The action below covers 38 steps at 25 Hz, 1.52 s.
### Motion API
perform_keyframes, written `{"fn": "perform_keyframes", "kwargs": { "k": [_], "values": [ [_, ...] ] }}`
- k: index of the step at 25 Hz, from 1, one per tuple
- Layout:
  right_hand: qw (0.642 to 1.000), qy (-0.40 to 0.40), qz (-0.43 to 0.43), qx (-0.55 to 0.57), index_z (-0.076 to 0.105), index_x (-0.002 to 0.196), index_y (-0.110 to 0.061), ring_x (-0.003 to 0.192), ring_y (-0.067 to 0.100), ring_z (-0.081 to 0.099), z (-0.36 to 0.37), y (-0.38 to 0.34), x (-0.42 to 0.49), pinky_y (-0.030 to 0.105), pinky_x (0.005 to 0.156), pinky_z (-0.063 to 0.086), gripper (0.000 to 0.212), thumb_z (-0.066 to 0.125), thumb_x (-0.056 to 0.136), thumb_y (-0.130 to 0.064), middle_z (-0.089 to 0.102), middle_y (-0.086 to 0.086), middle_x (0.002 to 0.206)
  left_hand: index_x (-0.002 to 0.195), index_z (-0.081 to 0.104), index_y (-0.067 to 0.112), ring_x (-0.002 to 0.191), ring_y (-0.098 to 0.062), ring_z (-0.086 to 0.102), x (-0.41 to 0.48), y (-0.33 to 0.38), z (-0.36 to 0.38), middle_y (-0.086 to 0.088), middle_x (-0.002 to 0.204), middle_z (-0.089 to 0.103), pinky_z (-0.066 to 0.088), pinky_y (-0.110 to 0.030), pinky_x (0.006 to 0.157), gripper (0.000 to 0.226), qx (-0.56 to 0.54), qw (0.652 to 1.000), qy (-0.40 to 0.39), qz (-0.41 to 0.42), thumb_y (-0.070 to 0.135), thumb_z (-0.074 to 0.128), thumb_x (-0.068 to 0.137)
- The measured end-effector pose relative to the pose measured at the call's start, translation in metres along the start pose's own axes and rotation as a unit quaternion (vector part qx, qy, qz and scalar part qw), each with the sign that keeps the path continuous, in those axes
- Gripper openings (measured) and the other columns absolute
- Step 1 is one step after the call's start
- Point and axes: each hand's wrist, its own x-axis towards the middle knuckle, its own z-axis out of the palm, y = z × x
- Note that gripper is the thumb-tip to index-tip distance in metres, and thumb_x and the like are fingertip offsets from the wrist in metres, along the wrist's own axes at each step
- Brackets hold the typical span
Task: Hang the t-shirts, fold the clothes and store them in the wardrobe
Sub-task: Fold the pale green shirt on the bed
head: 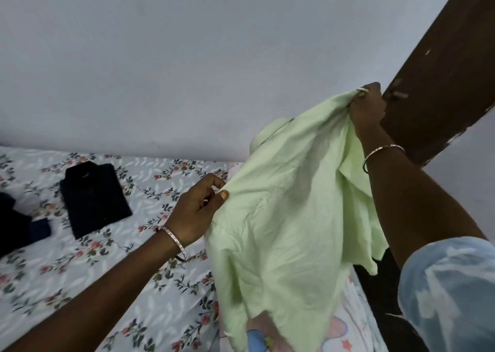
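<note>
**Green shirt (289, 217) held up above bed (93, 284)**

Dark shirt (95, 199) lies folded on the bed, apparently finished. Left hand (198, 209) pinches the green shirt's side edge; right hand (367, 108), higher, grips its top, probably so it hangs open for folding. It is pale, thin, creased, dangling between both hands.

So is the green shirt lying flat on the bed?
No, the green shirt is held up and hangs crumpled: the left hand pinches one edge and the right hand grips its top, higher up.
</note>
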Motion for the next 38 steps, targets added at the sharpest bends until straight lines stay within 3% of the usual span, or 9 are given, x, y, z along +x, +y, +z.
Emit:
{"fn": "perform_keyframes", "kwargs": {
  "k": [7, 15, 20, 23, 25, 28, 32, 35, 38],
  "values": [
    [0.983, -0.167, 0.055, 0.051, 0.061, 0.114, -0.013, 0.109, 0.029, 0.061, 0.253, 0.001, -0.045, 0.038, 0.092, 0.051, 0.026, 0.050, 0.091, -0.008, 0.065, 0.006, 0.110, 0.095, 0.054, 0.022, 0.057, -0.005, 0.049, 0.044, -0.168, -0.064, 0.006, 0.070, 0.056, 0.040, -0.029, 0.056, 0.039, 0.079, 0.986, 0.104, -0.105, 0.058, 0.041, 0.086],
    [0.957, -0.284, 0.053, 0.019, 0.068, 0.112, -0.008, 0.110, 0.029, 0.062, 0.477, 0.023, -0.104, 0.027, 0.086, 0.044, 0.025, 0.054, 0.091, -0.003, 0.069, 0.012, 0.117, 0.090, 0.054, 0.021, 0.073, -0.025, 0.058, 0.093, -0.371, -0.108, 0.004, 0.074, 0.058, 0.039, -0.032, 0.063, 0.010, 0.106, 0.946, 0.131, -0.275, 0.016, 0.059, 0.097],
    [0.944, -0.324, 0.060, 0.022, 0.067, 0.079, -0.027, 0.102, 0.032, 0.068, 0.580, 0.030, -0.105, 0.043, 0.094, 0.054, 0.019, 0.056, 0.085, -0.012, 0.074, 0.008, 0.102, 0.094, 0.060, 0.008, 0.075, -0.027, 0.057, 0.115, -0.464, -0.129, -0.005, 0.079, 0.061, 0.036, -0.032, 0.069, 0.002, 0.126, 0.931, 0.166, -0.301, 0.008, 0.062, 0.094],
    [0.920, -0.380, 0.016, 0.093, 0.059, 0.123, -0.033, 0.122, 0.023, 0.058, 0.621, 0.013, -0.112, 0.029, 0.099, 0.046, 0.037, 0.058, 0.090, -0.016, 0.061, 0.000, 0.129, 0.093, 0.061, 0.005, 0.076, -0.026, 0.055, 0.131, -0.512, -0.138, -0.006, 0.081, 0.061, 0.035, -0.031, 0.069, 0.001, 0.129, 0.921, 0.197, -0.310, 0.006, 0.061, 0.094],
    [0.872, -0.460, 0.041, 0.163, 0.023, 0.154, -0.034, 0.126, 0.019, 0.047, 0.642, 0.012, -0.136, 0.030, 0.090, 0.044, 0.064, 0.053, 0.101, -0.016, 0.045, 0.004, 0.142, 0.094, 0.063, 0.005, 0.079, -0.024, 0.053, 0.138, -0.537, -0.138, -0.007, 0.083, 0.061, 0.033, -0.028, 0.071, 0.003, 0.109, 0.909, 0.225, -0.332, 0.007, 0.061, 0.094],
    [0.848, -0.522, 0.033, 0.086, 0.040, 0.149, -0.026, 0.103, 0.024, 0.059, 0.656, 0.050, -0.210, 0.026, 0.071, 0.045, 0.052, 0.054, 0.100, -0.017, 0.062, 0.008, 0.116, 0.096, 0.065, 0.004, 0.081, -0.024, 0.053, 0.134, -0.575, -0.133, -0.008, 0.086, 0.062, 0.034, -0.028, 0.073, 0.006, 0.095, 0.903, 0.220, -0.357, 0.009, 0.062, 0.094],
    [0.877, -0.453, -0.161, -0.002, 0.061, 0.134, -0.019, 0.108, 0.023, 0.068, 0.634, 0.162, -0.356, 0.037, 0.092, 0.053, 0.043, 0.052, 0.095, -0.037, 0.072, 0.002, 0.116, 0.094, 0.065, 0.011, 0.079, -0.026, 0.053, 0.117, -0.615, -0.129, -0.009, 0.085, 0.062, 0.041, -0.035, 0.075, 0.019, 0.058, 0.887, 0.213, -0.405, 0.030, 0.066, 0.090],
    [0.869, -0.464, -0.150, -0.088, 0.041, 0.152, -0.025, 0.146, 0.020, 0.036, 0.594, 0.216, -0.453, 0.047, 0.116, 0.034, 0.066, 0.042, 0.094, -0.057, 0.041, 0.001, 0.157, 0.084, 0.061, 0.018, 0.078, -0.025, 0.056, 0.106, -0.618, -0.128, -0.007, 0.078, 0.060, 0.047, -0.039, 0.075, 0.032, -0.081, 0.843, 0.223, -0.483, 0.049, 0.065, 0.089],
    [0.870, -0.442, -0.147, -0.160, 0.021, 0.159, -0.027, 0.155, 0.019, 0.007, 0.556, 0.226, -0.524, 0.044, 0.123, 0.011, 0.077, 0.038, 0.093, -0.063, 0.012, -0.001, 0.168, 0.086, 0.067, 0.021, 0.082, -0.021, 0.064, 0.082, -0.619, -0.120, 0.002, 0.082, 0.069, 0.053, -0.031, 0.072, 0.020, -0.149, 0.807, 0.143, -0.554, 0.040, 0.064, 0.093]
  ]
}}
